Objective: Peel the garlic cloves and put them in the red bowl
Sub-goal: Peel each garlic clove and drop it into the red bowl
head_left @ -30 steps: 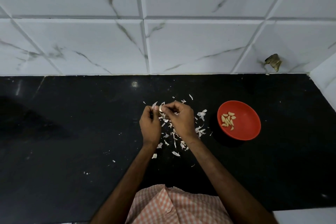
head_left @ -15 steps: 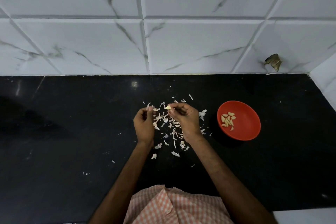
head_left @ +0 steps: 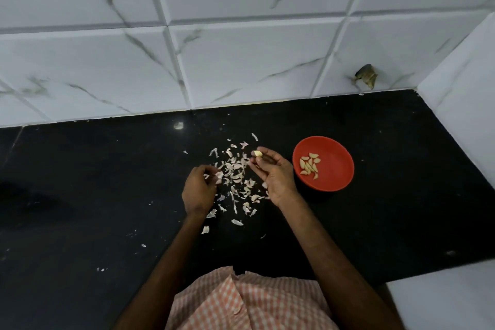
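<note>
The right hand (head_left: 276,174) pinches a peeled garlic clove (head_left: 258,153); carry it right, over the red bowl (head_left: 337,169), before loosening the grip.

Glossy black stone counter (head_left: 107,195) (speckled); papery skins (head_left: 235,177).

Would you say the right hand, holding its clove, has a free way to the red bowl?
Probably yes: the right hand pinches a garlic clove just left of the red bowl, with only bare black counter between them, and the left hand sits further left by the peels.
</note>
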The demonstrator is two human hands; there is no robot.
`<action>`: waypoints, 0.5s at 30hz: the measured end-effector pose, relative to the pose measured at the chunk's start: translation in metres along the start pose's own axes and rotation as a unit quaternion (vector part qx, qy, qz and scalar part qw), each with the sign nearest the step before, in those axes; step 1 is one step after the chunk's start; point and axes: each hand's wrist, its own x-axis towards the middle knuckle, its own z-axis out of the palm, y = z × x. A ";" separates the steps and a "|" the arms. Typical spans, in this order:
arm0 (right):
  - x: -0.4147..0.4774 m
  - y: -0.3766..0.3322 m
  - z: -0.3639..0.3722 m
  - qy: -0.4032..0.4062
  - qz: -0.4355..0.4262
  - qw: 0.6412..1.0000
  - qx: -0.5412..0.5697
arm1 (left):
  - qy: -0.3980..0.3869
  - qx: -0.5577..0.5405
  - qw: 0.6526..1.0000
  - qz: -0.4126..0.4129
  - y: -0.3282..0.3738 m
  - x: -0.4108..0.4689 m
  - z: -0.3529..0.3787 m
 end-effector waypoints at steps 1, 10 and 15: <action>0.003 -0.008 -0.015 0.025 -0.023 0.998 -0.046 | -0.003 0.013 1.000 0.003 0.000 0.000 0.003; 0.035 -0.045 -0.135 0.160 -0.175 0.797 -0.555 | -0.101 0.097 0.985 0.096 -0.016 -0.021 0.017; 0.044 -0.034 -0.134 0.120 -0.142 0.723 -0.665 | -0.186 0.151 0.956 0.170 0.000 -0.041 0.047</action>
